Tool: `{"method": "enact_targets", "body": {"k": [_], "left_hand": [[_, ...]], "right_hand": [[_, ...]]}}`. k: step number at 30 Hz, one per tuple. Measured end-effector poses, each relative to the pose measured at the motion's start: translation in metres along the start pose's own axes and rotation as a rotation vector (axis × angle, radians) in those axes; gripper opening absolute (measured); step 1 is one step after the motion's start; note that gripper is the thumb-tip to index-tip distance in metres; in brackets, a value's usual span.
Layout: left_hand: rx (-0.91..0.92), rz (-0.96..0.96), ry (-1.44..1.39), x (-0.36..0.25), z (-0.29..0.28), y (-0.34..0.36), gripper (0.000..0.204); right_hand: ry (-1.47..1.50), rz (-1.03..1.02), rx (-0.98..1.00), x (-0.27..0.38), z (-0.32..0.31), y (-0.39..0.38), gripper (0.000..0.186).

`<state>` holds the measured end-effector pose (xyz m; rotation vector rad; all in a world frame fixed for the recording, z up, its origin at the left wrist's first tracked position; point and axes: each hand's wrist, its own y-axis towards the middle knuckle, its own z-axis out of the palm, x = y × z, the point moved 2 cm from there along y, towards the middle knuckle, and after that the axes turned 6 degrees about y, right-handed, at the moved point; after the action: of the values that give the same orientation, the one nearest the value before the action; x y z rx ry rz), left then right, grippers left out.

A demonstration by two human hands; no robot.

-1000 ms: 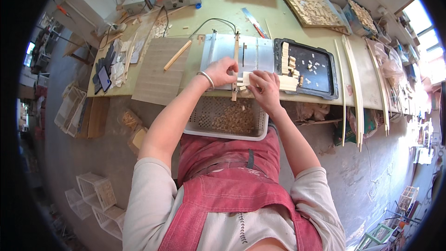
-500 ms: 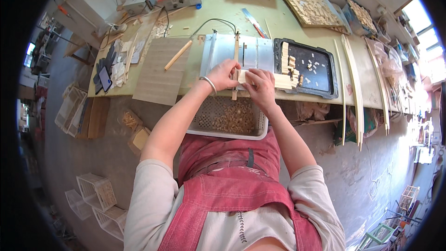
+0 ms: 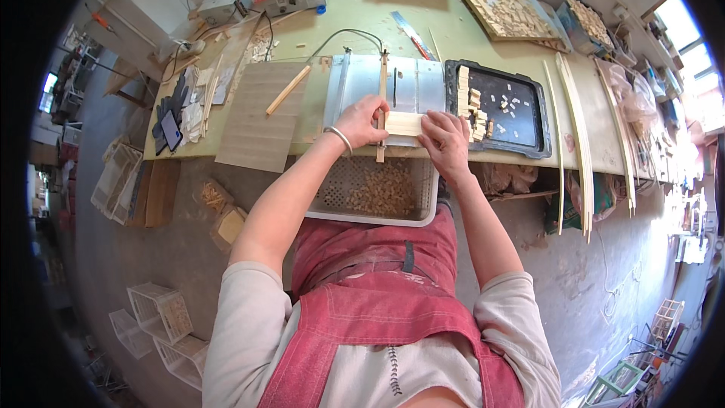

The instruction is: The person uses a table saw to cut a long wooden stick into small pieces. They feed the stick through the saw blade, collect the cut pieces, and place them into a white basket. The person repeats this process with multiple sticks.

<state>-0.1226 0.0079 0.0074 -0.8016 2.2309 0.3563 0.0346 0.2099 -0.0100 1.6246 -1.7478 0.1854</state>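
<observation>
- The wood piece (image 3: pixel 404 123) was a small, flat, pale slab with straight edges and a smooth top.
- It lay on the shiny grey metal saw table (image 3: pixel 362 91), near the front edge of the desk (image 3: pixel 355 15).
- The left hand (image 3: pixel 361 121) pressed on the left end of the wood piece, with the fingers curled down on it.
- The right hand (image 3: pixel 445 140) lay flat on the right end, with the fingers close together.
- A thin wooden stick (image 3: pixel 381 117) ran up and down across the saw table, between the two hands.
- A black tray (image 3: pixel 529 140) sat just to the right, with little pale wood blocks in it.
- A white basket (image 3: pixel 374 219) full of holes hung below the desk edge and held brown wood bits.
- A flat, pale wood board (image 3: pixel 260 117) lay to the left.
</observation>
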Motion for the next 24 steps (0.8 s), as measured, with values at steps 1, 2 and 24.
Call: {"method": "enact_targets", "body": {"k": [1,2,24], "left_hand": [[-0.015,0.011,-0.011,0.001,0.001,0.000,0.046],[-0.020,-0.002,-0.012,0.001,0.001,-0.001,0.046],[-0.040,-0.089,-0.039,0.015,-0.013,0.038,0.046]], "right_hand": [[0.001,-0.005,-0.006,0.000,0.000,0.000,0.035],[0.001,-0.010,-0.011,-0.001,0.000,0.000,0.034],[0.023,-0.041,-0.074,-0.019,0.011,0.044,0.032]]}}
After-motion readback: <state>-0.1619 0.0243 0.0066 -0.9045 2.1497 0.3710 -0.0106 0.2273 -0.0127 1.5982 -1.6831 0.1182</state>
